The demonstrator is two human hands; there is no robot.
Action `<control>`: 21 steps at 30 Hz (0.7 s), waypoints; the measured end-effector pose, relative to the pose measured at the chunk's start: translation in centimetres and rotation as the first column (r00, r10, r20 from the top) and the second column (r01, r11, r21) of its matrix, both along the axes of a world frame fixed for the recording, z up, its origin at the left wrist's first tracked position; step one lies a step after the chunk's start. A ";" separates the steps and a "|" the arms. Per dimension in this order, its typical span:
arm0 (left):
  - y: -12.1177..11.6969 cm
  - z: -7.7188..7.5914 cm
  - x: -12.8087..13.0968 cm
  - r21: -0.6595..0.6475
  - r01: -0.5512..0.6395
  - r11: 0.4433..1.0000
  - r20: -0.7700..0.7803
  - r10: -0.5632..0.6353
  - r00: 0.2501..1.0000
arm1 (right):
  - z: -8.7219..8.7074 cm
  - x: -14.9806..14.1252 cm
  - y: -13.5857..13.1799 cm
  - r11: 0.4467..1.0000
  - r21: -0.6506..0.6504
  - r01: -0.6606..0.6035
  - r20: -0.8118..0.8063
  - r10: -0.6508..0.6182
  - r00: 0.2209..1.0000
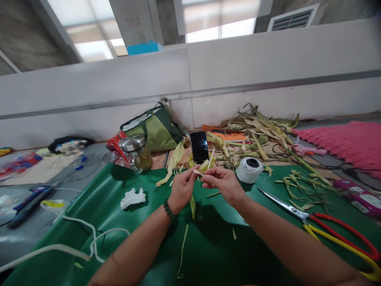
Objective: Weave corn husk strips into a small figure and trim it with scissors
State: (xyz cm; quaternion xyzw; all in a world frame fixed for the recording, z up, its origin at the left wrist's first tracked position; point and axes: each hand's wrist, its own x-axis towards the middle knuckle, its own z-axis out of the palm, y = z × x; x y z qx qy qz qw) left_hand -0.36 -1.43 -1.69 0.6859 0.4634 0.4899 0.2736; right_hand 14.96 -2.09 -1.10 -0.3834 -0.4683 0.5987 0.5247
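Note:
My left hand (181,191), with a dark beaded bracelet at the wrist, pinches a pale strip of corn husk (199,172) over the green mat. From the other side my right hand (225,185) grips the same strip between thumb and fingertips. A yellow-green husk piece (193,208) hangs below my left hand. Just beyond the hands, a dark phone (199,146) stands upright among husks. To the right of my right hand is a spool of white thread (249,170). Scissors (300,214) with red and yellow handles lie by my right forearm.
The green mat (160,246) covers the work surface. A lidded glass jar (135,153) and a green bag (154,129) stand at the back left, near a crumpled white tissue (133,198). Dried corn stalks and husks (258,127) pile up at the back right. A white cable (71,222) loops at left.

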 end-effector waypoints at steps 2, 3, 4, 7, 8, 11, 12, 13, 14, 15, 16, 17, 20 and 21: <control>-0.5 0.3 0.4 -0.046 0.065 0.997 0.052 -0.063 0.997 | 0.4 0.0 -0.1 0.999 -0.047 -0.003 -0.036 0.001 0.999; -0.7 0.5 0.5 -0.067 0.100 0.993 0.090 -0.094 0.991 | 0.5 -0.1 -0.1 0.998 -0.058 -0.004 -0.043 0.002 0.999; -0.9 0.6 0.6 -0.088 0.140 0.986 0.139 -0.127 0.982 | 0.6 -0.1 -0.1 0.998 -0.066 -0.004 -0.044 0.002 0.999; -1.3 0.9 0.7 -0.129 0.274 0.953 0.299 -0.226 0.927 | 0.7 -0.1 -0.2 0.998 -0.064 0.005 -0.021 -0.006 1.000; -1.4 0.9 0.7 -0.139 0.296 0.945 0.330 -0.238 0.914 | 0.7 -0.2 -0.2 0.999 -0.049 0.013 -0.002 -0.013 1.000; -1.4 0.8 0.8 -0.178 0.243 0.954 0.303 -0.182 0.935 | 0.5 -0.3 -0.2 0.998 0.022 0.051 0.054 -0.052 0.997; -1.4 0.7 0.8 -0.180 0.209 0.961 0.277 -0.155 0.948 | 0.4 -0.3 -0.3 0.996 0.051 0.068 0.073 -0.072 0.995; -1.4 0.7 0.9 -0.172 0.183 0.968 0.253 -0.136 0.958 | 0.3 -0.4 -0.3 0.993 0.083 0.086 0.092 -0.094 0.991; -1.4 0.7 0.9 -0.156 0.166 0.974 0.234 -0.126 0.964 | 0.2 -0.4 -0.4 0.988 0.117 0.100 0.114 -0.113 0.987; -1.4 0.7 1.0 -0.139 0.155 0.978 0.219 -0.123 0.968 | 0.0 -0.4 -0.5 0.982 0.151 0.109 0.137 -0.130 0.982; -1.4 0.7 1.0 -0.126 0.148 0.981 0.208 -0.120 0.971 | -0.1 -0.5 -0.5 0.976 0.183 0.116 0.159 -0.145 0.977; -1.5 0.8 1.0 -0.117 0.143 0.983 0.200 -0.117 0.973 | -0.2 -0.5 -0.6 0.971 0.210 0.117 0.177 -0.155 0.972; -1.6 0.9 1.1 -0.133 0.146 0.980 0.202 -0.117 0.972 | -0.4 -0.4 -0.6 0.964 0.244 0.103 0.200 -0.154 0.968; -1.6 1.0 1.1 -0.147 0.157 0.977 0.213 -0.123 0.969 | -0.4 -0.4 -0.6 0.963 0.249 0.101 0.204 -0.154 0.967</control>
